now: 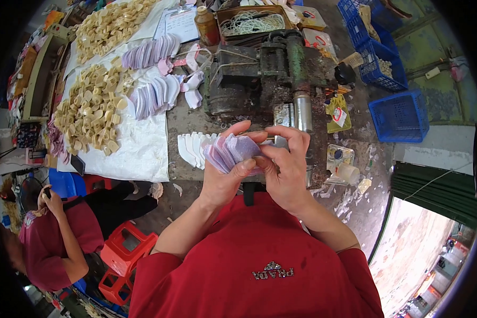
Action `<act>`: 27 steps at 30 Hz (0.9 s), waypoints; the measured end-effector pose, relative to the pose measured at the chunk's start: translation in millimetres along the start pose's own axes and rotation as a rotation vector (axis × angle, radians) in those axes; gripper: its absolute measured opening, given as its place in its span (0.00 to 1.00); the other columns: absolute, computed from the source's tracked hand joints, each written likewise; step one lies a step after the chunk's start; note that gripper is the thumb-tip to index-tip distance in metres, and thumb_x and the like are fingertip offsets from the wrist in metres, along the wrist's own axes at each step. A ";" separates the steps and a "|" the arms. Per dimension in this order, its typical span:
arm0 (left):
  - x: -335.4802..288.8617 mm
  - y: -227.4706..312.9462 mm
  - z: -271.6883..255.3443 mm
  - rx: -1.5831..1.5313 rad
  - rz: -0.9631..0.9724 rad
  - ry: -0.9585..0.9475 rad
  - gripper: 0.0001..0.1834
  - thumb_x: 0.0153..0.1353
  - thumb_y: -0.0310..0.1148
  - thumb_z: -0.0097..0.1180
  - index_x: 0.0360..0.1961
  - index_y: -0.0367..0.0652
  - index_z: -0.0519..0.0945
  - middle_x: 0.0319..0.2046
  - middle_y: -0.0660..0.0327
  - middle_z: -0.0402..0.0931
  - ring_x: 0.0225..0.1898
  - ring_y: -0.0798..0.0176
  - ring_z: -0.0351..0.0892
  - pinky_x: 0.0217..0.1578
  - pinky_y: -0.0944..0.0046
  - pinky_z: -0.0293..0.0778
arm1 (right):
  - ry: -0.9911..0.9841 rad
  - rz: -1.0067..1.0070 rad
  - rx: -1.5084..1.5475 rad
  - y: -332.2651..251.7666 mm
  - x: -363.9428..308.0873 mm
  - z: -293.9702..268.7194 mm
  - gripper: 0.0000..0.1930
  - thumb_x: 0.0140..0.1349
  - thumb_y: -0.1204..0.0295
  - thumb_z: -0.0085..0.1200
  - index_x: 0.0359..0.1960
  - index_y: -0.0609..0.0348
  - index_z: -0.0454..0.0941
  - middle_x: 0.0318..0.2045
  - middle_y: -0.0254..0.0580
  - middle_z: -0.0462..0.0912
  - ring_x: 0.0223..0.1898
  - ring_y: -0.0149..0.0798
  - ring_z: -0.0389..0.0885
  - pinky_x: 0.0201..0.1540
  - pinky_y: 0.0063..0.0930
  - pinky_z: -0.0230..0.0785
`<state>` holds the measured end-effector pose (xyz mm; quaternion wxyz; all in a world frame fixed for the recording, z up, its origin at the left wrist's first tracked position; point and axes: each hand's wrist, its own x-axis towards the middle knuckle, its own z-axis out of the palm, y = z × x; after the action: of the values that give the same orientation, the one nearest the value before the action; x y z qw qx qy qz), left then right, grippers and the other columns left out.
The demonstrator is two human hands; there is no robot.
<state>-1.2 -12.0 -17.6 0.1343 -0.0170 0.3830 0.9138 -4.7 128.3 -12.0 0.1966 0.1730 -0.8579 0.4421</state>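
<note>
Between both hands (pixel 223 180) (pixel 287 169) sits a fanned stack of lilac pieces (pixel 232 151).

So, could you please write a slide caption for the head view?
Fingers hold stacked lilac pieces in front of a worn machine.

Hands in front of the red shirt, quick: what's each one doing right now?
Left hand: closed, holding a stack of purple pieces.
Right hand: curled at the stack's right edge; whether it grips cannot be told.

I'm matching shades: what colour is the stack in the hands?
The stack is pale lilac with pinkish layers, as the head view shows.
</note>
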 end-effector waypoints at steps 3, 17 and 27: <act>1.1 -3.9 7.5 0.115 0.051 0.039 0.35 0.53 0.32 0.66 0.60 0.39 0.63 0.47 0.57 0.75 0.46 0.64 0.77 0.43 0.66 0.77 | -0.002 -0.022 -0.006 4.1 -0.2 -7.3 0.08 0.50 0.77 0.59 0.32 0.54 0.75 0.44 0.41 0.73 0.46 0.48 0.67 0.50 0.41 0.57; 16.8 -29.3 5.7 1.351 0.073 -0.304 0.28 0.47 0.21 0.59 0.53 0.43 0.72 0.52 0.52 0.66 0.52 0.49 0.70 0.51 0.56 0.68 | -0.481 0.470 -0.277 82.3 -3.3 -101.3 0.03 0.58 0.71 0.52 0.31 0.54 0.75 0.27 0.36 0.75 0.38 0.39 0.72 0.53 0.37 0.50; 7.0 1.0 -52.1 1.184 0.053 -0.074 0.21 0.45 0.22 0.61 0.44 0.42 0.76 0.48 0.56 0.71 0.52 0.55 0.72 0.53 0.60 0.68 | -0.083 0.515 -0.177 91.1 -8.0 -90.7 0.07 0.56 0.74 0.57 0.34 0.64 0.76 0.29 0.43 0.77 0.32 0.37 0.77 0.38 0.28 0.68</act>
<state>-12.0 -47.7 -54.7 0.1115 0.1024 0.8229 0.5477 -23.9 254.3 -30.5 0.0569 -0.0509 -0.9162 0.3934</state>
